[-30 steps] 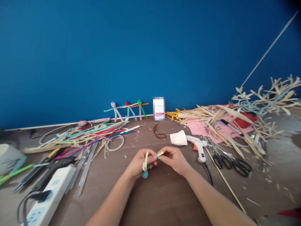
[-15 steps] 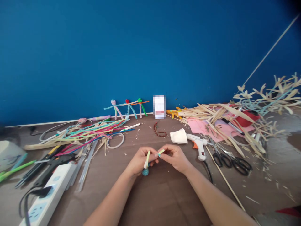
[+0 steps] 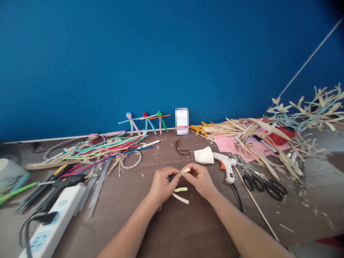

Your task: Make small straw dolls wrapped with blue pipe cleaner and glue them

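Note:
My left hand (image 3: 164, 183) is closed around a pipe cleaner piece, most of it hidden in the fingers. From under this hand stick out a yellow pipe cleaner end (image 3: 181, 189) and a white pipe cleaner end (image 3: 180, 198), both pointing right. Thumb and forefinger of my right hand (image 3: 200, 180) pinch a short pale-yellow pipe cleaner tip (image 3: 186, 170), with a bit of blue beside it. The fingertips of both hands meet there, above the table.
Several pipe-cleaner figures (image 3: 147, 123) lean on the blue wall. A white glue gun (image 3: 229, 167), a paper cup (image 3: 204, 155) and black-handled scissors (image 3: 275, 190) lie right. Loose pipe cleaners (image 3: 103, 152), a dark glue gun (image 3: 59, 191) and a power strip (image 3: 55, 224) are left.
My left hand has turned, so the yellow and white ends now point right below the fingers and the blue coil is no longer visible. My right hand keeps its pinch.

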A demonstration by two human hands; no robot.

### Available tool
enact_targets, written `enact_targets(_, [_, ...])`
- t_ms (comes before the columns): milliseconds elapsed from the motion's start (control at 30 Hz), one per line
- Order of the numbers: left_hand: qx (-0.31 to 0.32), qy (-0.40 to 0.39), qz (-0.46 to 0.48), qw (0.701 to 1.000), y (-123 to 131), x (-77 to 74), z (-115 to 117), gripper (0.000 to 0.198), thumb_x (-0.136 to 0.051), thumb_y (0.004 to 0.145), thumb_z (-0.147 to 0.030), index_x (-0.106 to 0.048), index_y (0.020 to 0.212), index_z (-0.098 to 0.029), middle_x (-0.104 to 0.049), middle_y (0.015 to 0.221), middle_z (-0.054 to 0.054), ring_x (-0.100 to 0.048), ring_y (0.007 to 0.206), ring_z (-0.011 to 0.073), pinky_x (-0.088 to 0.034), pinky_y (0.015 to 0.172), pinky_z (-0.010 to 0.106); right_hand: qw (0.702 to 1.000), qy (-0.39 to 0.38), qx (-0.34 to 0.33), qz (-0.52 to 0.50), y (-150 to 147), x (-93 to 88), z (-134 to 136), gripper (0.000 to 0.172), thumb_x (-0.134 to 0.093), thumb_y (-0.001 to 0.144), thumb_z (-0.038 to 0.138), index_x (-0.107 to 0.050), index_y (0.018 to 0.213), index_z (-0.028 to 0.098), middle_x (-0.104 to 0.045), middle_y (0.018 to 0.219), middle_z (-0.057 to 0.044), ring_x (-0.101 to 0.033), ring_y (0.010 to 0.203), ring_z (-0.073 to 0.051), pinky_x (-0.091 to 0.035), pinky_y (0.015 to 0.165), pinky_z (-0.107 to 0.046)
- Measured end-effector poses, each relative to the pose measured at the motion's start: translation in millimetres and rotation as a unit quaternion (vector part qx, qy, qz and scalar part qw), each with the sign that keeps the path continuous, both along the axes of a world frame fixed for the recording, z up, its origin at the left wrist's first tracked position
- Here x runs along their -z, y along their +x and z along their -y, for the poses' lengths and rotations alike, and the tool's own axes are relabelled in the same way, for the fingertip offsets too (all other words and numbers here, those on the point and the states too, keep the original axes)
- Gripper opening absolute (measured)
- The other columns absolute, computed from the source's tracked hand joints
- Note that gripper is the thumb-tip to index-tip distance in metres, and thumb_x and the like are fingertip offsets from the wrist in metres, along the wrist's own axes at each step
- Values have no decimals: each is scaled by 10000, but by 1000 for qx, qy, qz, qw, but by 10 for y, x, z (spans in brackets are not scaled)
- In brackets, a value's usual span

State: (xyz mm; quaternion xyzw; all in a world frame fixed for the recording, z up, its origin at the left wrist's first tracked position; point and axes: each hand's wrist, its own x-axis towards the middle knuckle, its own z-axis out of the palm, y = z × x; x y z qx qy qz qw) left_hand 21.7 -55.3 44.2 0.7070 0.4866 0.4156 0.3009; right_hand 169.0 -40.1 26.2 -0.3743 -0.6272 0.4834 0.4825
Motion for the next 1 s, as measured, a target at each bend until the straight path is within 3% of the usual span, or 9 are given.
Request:
enact_targets(300, [-50, 163, -164, 972, 6, 31, 66, 210, -437, 782, -206, -644, 790, -167, -589, 601, 34, -512, 560, 119, -368, 552, 213, 1000, 8, 20, 7, -27, 7, 10, 71, -543, 721, 234, -548, 720, 163, -556, 669, 0, -498, 614, -112, -404, 579, -223])
enact_targets(567, [-49, 232, -248, 939, -15, 69, 72, 217, -422, 795, -194, -635, 814, -160, -586, 611, 44, -515, 573, 123, -371, 556, 216, 1000, -6, 19, 15, -48, -14, 22, 51, -523, 703, 207, -506, 688, 161, -506, 616, 18, -454, 556, -95, -375, 522, -205])
enact_targets(800, [-72, 293, -261, 917, -4, 75, 59, 176, -444, 787, -190, -618, 773, -166, -581, 585, 28, -512, 547, 121, -377, 536, 217, 999, -30, 22, 16, -62, -23, 27, 45, -519, 687, 199, -497, 689, 160, -486, 603, 27, -444, 537, -90, -364, 505, -200])
enact_targets(1000, [-68, 290, -250, 921, -12, 89, 50, 164, -451, 785, -184, -614, 777, -165, -586, 594, 28, -514, 550, 119, -380, 532, 215, 999, -41, 9, 7, -43, 6, 14, 54, -535, 689, 209, -514, 701, 160, -491, 611, 28, -447, 551, -91, -358, 521, -201])
